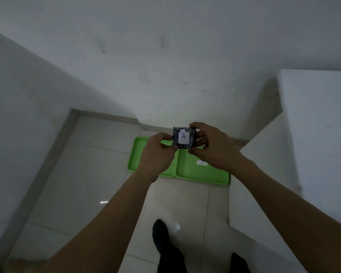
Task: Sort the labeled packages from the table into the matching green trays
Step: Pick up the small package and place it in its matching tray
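A small dark package [184, 137] with a white label marked "A" is held up in front of me, above the floor. My left hand [158, 154] pinches its lower left edge. My right hand [211, 146] grips its right side, thumb on top. Beneath the hands, two green trays lie side by side on the tiled floor: the left tray [138, 152] and the right tray [201, 174]. The right tray carries a small white label [202, 163] whose text I cannot read. Much of the left tray is hidden behind my left hand.
White walls form a corner behind the trays. A white table surface [313, 125] stands to the right, its edge close to the right tray. My dark trouser legs and feet [163, 243] are on the pale floor tiles below.
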